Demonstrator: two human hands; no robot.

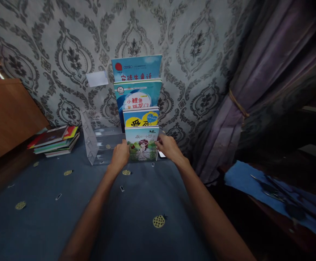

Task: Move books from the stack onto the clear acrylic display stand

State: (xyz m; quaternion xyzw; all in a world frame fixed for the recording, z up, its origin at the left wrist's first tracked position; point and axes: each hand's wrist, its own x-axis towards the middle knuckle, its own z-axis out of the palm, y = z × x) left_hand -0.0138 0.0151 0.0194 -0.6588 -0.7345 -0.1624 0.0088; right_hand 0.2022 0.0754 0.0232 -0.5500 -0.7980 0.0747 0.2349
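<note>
Acrylic rack (96,143), clear, tiered: our two hands on its front book (142,145).
We grip the book upright in the rack's lowest tier, left hand (120,155) curled round its left edge, right hand (169,146) clasping its right edge. Three more books (137,95) stand in the tiers behind. Left of the rack, a stack of books (56,140) lies on the blue cloth (65,210); right of it, a tied curtain (255,72).

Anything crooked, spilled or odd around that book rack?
Nothing spilled or damaged. Left hand and right hand grip the front book. All four books sit in the right half of the clear rack; its left half holds none. The book stack is fanned unevenly.
</note>
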